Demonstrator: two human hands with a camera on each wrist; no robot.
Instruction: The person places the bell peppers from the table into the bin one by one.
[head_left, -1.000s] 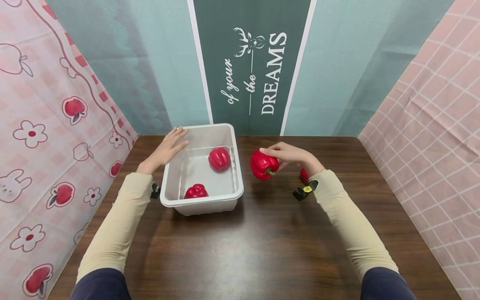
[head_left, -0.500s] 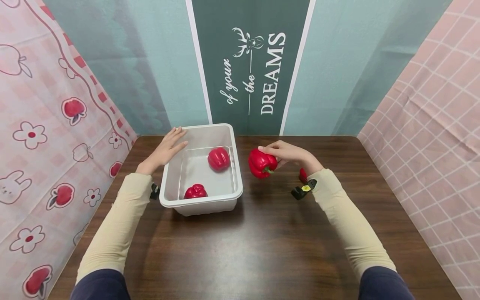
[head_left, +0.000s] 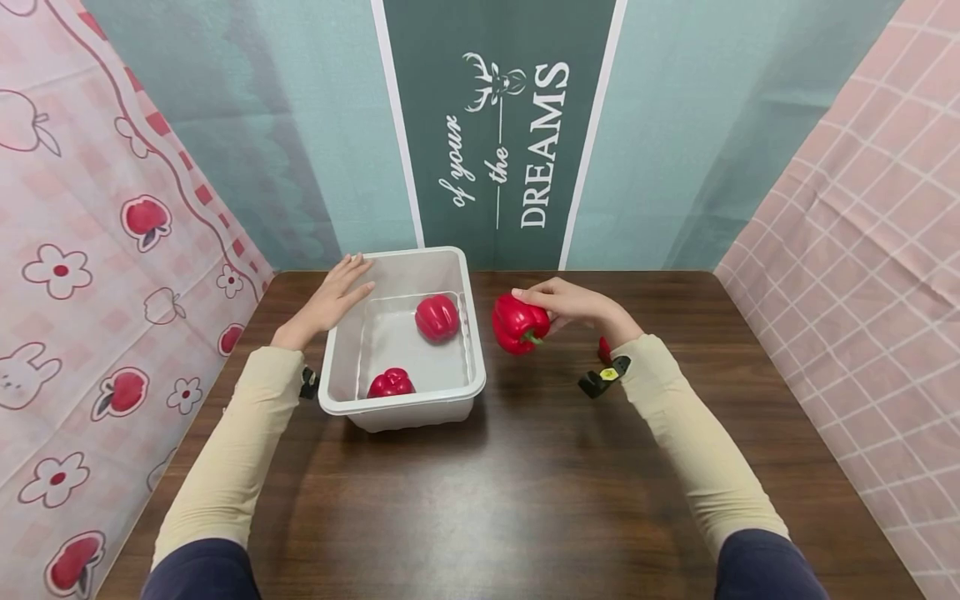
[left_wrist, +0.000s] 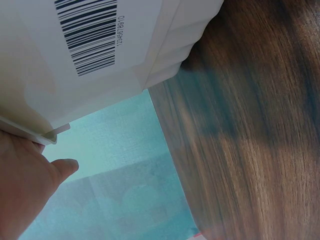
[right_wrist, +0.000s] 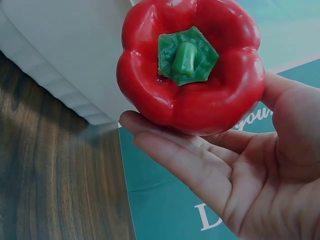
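dark brown wood grain covers the tabletop [head_left: 525, 483] in the head view. a white rectangular plastic tub [head_left: 403, 400] stands on it left of centre, with two glossy red bell peppers inside: one near the far right wall [head_left: 437, 317], one against the near wall [head_left: 391, 382]. the left hand [head_left: 335, 293] lies with straight fingers along the tub's far left rim, gripping nothing. the right hand [head_left: 573, 303] curls round a third glossy red bell pepper with a green stem [head_left: 518, 323], holding it in the air just right of the tub, clear of the rim. a small red object [head_left: 603, 348] shows on the tabletop behind the right wrist, mostly hidden. a teal backdrop with a dark green banner lettered in white [head_left: 498, 133] hangs behind; pink printed cloths hang at both sides.

the left wrist view looks up the tub's outer wall [left_wrist: 165, 55], where a barcode label [left_wrist: 90, 35] is stuck. the left hand [left_wrist: 25, 190] sits under the edge of the rim, its thumb straight and not curled round anything. the tabletop [left_wrist: 250, 140] fills the right side.

the right wrist view shows the held pepper [right_wrist: 190, 65] stem end toward the camera, cradled on the fingers [right_wrist: 175, 150] of the right hand with the thumb at its right side. the tub's ribbed wall [right_wrist: 65, 65] is just behind it, the tabletop [right_wrist: 55, 185] below.
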